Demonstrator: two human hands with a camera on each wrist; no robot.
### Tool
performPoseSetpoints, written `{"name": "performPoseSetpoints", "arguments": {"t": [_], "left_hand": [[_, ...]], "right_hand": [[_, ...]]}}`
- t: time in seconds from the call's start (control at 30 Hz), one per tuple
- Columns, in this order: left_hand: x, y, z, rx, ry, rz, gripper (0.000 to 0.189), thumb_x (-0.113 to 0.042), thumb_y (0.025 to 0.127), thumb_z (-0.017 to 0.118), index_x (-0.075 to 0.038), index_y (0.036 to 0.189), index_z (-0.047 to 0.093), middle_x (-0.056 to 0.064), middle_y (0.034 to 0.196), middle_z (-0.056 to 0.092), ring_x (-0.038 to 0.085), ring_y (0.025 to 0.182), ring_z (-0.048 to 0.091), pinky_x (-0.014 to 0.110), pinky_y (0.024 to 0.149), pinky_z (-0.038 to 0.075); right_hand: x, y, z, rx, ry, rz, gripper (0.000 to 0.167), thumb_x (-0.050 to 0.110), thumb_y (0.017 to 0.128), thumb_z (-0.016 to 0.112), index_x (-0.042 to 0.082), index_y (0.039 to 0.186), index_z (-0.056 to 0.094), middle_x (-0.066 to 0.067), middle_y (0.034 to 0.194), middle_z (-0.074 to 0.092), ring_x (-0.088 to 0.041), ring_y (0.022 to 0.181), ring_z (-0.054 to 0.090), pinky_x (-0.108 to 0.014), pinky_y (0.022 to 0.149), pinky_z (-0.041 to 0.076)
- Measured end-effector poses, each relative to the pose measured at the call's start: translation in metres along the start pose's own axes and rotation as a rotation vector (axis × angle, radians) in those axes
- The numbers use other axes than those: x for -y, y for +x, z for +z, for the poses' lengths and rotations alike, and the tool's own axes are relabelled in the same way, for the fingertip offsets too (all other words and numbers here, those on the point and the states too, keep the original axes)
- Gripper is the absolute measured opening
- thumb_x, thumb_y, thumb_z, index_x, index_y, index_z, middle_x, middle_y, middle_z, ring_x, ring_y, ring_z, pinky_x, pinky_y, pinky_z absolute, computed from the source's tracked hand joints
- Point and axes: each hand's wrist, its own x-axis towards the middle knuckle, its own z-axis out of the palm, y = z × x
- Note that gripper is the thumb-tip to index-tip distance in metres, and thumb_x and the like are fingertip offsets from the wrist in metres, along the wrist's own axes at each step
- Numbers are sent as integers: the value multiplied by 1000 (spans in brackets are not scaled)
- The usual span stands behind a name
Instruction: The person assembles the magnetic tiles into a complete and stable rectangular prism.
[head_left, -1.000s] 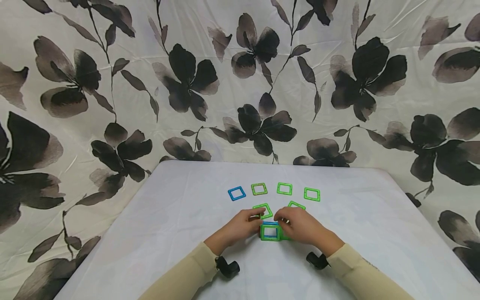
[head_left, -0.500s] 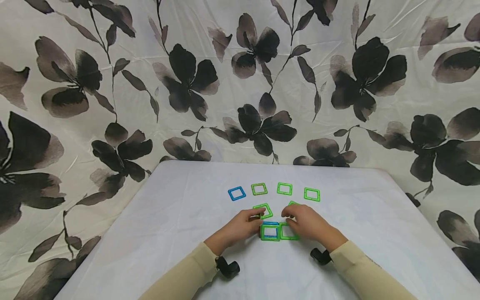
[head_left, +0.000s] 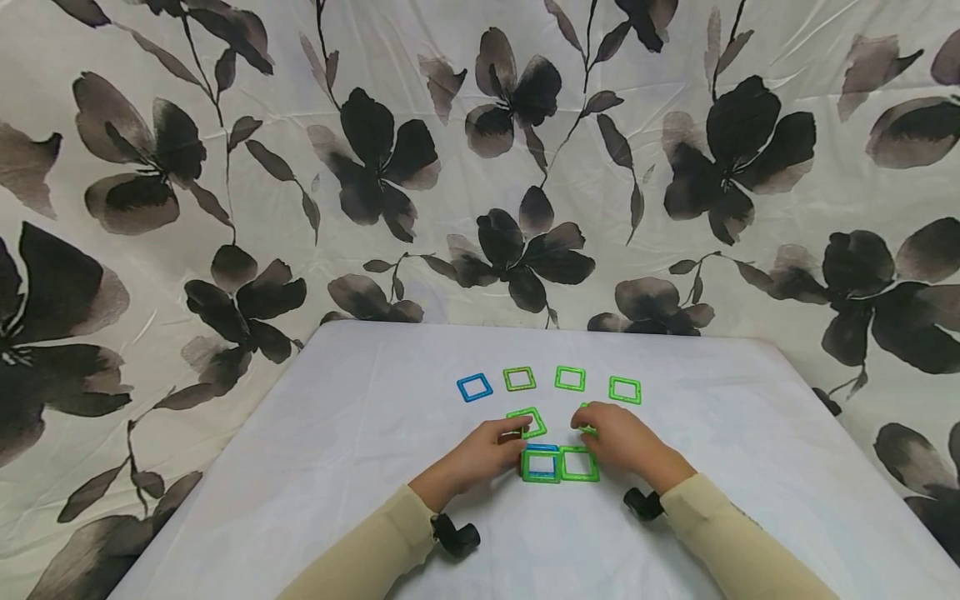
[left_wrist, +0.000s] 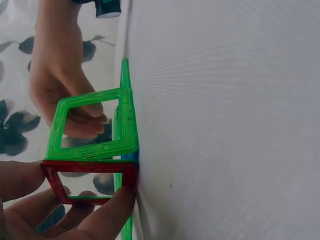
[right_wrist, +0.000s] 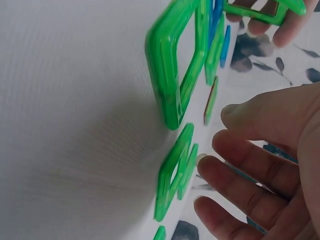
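Observation:
My left hand point(head_left: 483, 454) holds a small box of square magnetic tiles by its side; in the left wrist view its thumb and fingers grip a red tile point(left_wrist: 90, 165). A green tile point(left_wrist: 56, 127) adjoins the red one, and a blue tile point(head_left: 542, 447) shows behind the box's green front. Flat against the box's right side lies another green tile point(head_left: 580, 478). My right hand point(head_left: 622, 433) hovers over a loose green tile point(head_left: 589, 431), partly covering it. In the right wrist view its thumb and fingers are spread, gripping nothing, near that tile point(right_wrist: 164, 197).
Behind the hands, a row of loose tiles lies on the white table point(head_left: 337, 467): a blue tile point(head_left: 461, 390), a green and red tile point(head_left: 518, 388) and two green tiles point(head_left: 570, 388). Another green tile point(head_left: 538, 433) lies by the left fingertips. A floral cloth point(head_left: 510, 167) hangs behind.
My right hand has moved away from the box to the right and slightly back, uncovering the flat green tile and reaching over the loose one. The left hand stays put.

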Motion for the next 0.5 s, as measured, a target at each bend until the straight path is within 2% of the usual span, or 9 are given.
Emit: {"name": "performPoseSetpoints", "arguments": {"t": [0.27, 0.5], "left_hand": [[1, 1, 0, 2, -7, -1, 46, -19, 100, 53, -18, 145, 46, 9, 148, 47, 25, 133, 48, 39, 100, 49], [2, 1, -1, 9, -18, 8, 46, -18, 100, 52, -17, 146, 45, 9, 149, 46, 24, 133, 49, 39, 100, 49]], "right_hand": [[-7, 7, 0, 39, -7, 57, 19, 9, 86, 71, 12, 104, 72, -1, 102, 70, -20, 100, 65, -41, 90, 52], [-11, 11, 3, 49, -54, 81, 16, 12, 85, 72, 13, 101, 72, -1, 95, 69, -18, 90, 63, -39, 84, 53]]}}
